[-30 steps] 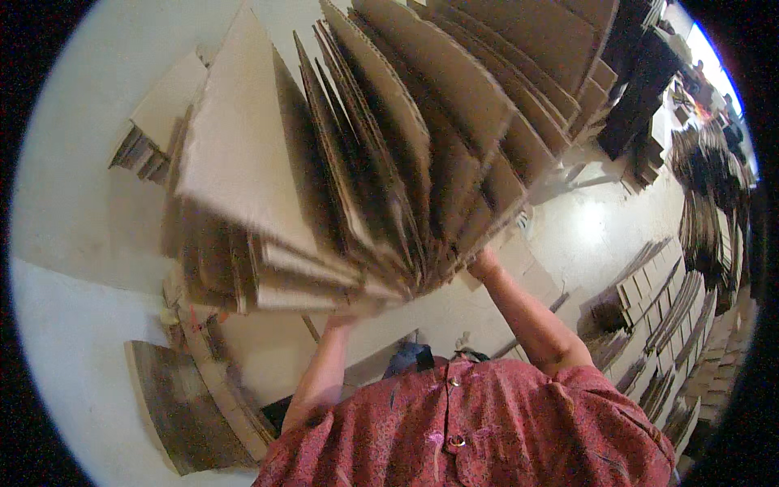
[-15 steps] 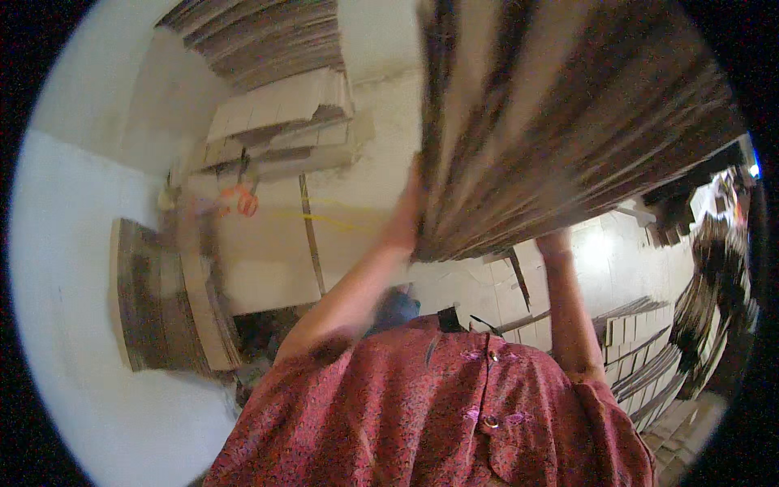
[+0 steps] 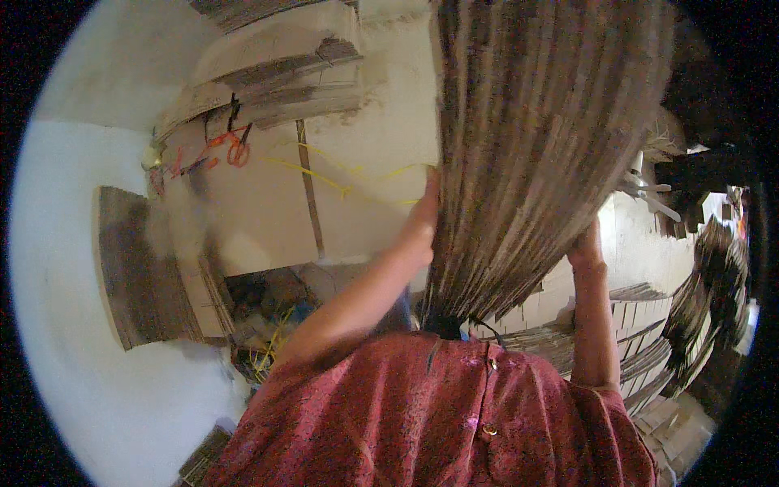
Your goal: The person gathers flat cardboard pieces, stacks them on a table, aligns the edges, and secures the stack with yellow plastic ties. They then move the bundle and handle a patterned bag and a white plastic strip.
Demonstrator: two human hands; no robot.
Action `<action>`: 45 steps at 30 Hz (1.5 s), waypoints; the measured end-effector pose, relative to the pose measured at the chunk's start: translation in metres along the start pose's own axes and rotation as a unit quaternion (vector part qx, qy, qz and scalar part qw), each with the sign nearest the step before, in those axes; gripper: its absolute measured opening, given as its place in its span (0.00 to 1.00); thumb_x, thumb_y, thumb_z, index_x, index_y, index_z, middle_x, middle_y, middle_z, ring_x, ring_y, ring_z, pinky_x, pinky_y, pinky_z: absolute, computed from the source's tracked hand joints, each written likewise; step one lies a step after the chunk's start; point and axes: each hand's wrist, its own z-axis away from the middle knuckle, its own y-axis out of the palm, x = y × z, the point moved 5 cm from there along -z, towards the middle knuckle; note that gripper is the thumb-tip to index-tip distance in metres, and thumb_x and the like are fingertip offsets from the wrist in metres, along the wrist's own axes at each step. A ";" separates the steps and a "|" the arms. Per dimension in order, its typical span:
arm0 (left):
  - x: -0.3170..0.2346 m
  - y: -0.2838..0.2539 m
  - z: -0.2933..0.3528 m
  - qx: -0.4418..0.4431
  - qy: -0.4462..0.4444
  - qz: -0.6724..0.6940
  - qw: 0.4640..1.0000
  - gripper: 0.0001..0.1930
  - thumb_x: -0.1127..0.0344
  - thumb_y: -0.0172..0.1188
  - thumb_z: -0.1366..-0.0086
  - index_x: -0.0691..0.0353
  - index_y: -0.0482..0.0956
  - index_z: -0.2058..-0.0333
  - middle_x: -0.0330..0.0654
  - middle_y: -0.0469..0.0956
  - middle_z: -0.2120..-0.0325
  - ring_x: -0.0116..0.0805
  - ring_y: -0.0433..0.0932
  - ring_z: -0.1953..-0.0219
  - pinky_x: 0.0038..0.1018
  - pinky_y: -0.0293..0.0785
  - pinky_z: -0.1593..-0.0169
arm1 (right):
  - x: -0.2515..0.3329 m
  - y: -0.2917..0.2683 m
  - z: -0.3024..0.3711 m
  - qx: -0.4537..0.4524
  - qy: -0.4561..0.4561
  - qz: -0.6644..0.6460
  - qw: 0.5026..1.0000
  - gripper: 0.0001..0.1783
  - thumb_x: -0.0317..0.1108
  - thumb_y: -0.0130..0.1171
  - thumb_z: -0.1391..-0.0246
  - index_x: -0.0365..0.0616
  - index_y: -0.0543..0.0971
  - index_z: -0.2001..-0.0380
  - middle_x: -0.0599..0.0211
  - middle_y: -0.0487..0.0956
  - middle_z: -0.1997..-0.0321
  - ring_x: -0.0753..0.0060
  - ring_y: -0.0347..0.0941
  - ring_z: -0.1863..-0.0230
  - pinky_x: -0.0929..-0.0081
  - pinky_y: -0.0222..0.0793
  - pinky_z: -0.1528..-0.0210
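Note:
A thick bundle of brown cardboard sheets (image 3: 535,162), seen by its layered edges, stands in front of my chest and reaches past the top of the view. My left hand (image 3: 426,219) presses along its left side, with the fingers partly hidden behind the edge. On its lower right side, my right hand (image 3: 586,243) grips the bundle, and its fingertips are out of sight behind the sheets. Yellow strings (image 3: 345,192) lie on the cardboard-topped surface (image 3: 251,219) just left of my left hand.
Orange-handled scissors (image 3: 238,150) lie at the far left of the surface. Cardboard stacks stand at the back (image 3: 276,49), against the left wall (image 3: 138,276) and at the right (image 3: 641,325). Tangled yellow string (image 3: 272,349) sits low on the left.
The bundle has swung from a tilted position toward upright and come down closer to my body. Both hands have moved with it, still holding its sides.

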 end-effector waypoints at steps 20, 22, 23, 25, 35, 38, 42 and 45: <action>0.042 -0.243 -0.079 -0.357 -0.069 -0.184 0.913 0.34 0.42 0.38 0.38 0.60 0.54 0.40 0.47 0.56 0.41 0.44 0.55 0.40 0.43 0.53 0.41 | -0.183 0.033 -0.120 -0.043 0.066 0.291 0.953 0.30 0.52 0.60 0.53 0.34 0.74 0.58 0.58 0.78 0.62 0.62 0.74 0.61 0.69 0.68 0.56; 0.050 -0.278 -0.091 -0.356 -0.053 -0.273 0.892 0.33 0.45 0.41 0.38 0.61 0.54 0.40 0.48 0.54 0.40 0.46 0.53 0.39 0.45 0.50 0.40 | -0.196 0.020 -0.127 -0.072 0.021 0.402 0.912 0.30 0.52 0.61 0.53 0.35 0.73 0.57 0.58 0.78 0.62 0.64 0.74 0.62 0.69 0.69 0.57; 0.048 -0.287 -0.092 -0.358 -0.036 -0.345 0.867 0.33 0.47 0.43 0.38 0.62 0.54 0.40 0.49 0.53 0.40 0.47 0.51 0.38 0.46 0.49 0.40 | -0.203 0.016 -0.131 -0.084 0.000 0.454 0.887 0.30 0.51 0.61 0.53 0.35 0.73 0.56 0.58 0.78 0.63 0.65 0.74 0.63 0.70 0.69 0.58; 0.028 -0.286 -0.083 -0.369 0.057 -0.571 0.731 0.32 0.50 0.46 0.38 0.63 0.54 0.41 0.49 0.52 0.39 0.49 0.49 0.37 0.48 0.46 0.40 | -0.191 0.036 -0.122 -0.088 0.053 0.434 0.895 0.31 0.54 0.61 0.54 0.37 0.73 0.56 0.57 0.79 0.64 0.65 0.75 0.65 0.68 0.69 0.59; 0.038 -0.092 -0.180 0.033 0.238 -0.869 0.433 0.28 0.53 0.52 0.41 0.51 0.60 0.42 0.36 0.51 0.37 0.51 0.46 0.36 0.62 0.40 0.42 | -0.208 0.008 -0.139 -0.030 0.013 0.405 0.914 0.31 0.55 0.60 0.54 0.33 0.75 0.63 0.59 0.78 0.71 0.69 0.73 0.70 0.67 0.69 0.66; 0.050 -0.100 -0.196 0.044 0.224 -0.890 0.395 0.28 0.50 0.50 0.40 0.49 0.60 0.42 0.32 0.52 0.37 0.47 0.46 0.36 0.62 0.39 0.42 | -0.205 -0.006 -0.139 -0.049 0.013 0.359 0.932 0.29 0.54 0.60 0.54 0.33 0.76 0.65 0.60 0.78 0.72 0.72 0.72 0.70 0.68 0.69 0.65; 0.052 -0.093 -0.197 0.034 0.216 -0.896 0.387 0.28 0.50 0.50 0.40 0.48 0.61 0.42 0.32 0.53 0.38 0.45 0.47 0.36 0.61 0.40 0.41 | -0.191 -0.020 -0.137 -0.074 -0.001 0.333 0.940 0.28 0.51 0.61 0.54 0.33 0.75 0.63 0.58 0.79 0.70 0.69 0.73 0.69 0.68 0.69 0.65; 0.056 -0.096 -0.200 0.029 0.225 -0.893 0.389 0.27 0.51 0.51 0.41 0.48 0.62 0.43 0.33 0.54 0.38 0.44 0.48 0.36 0.61 0.40 0.41 | -0.175 -0.022 -0.136 -0.087 -0.072 0.405 0.907 0.27 0.47 0.62 0.54 0.34 0.74 0.59 0.54 0.79 0.67 0.64 0.75 0.67 0.68 0.69 0.63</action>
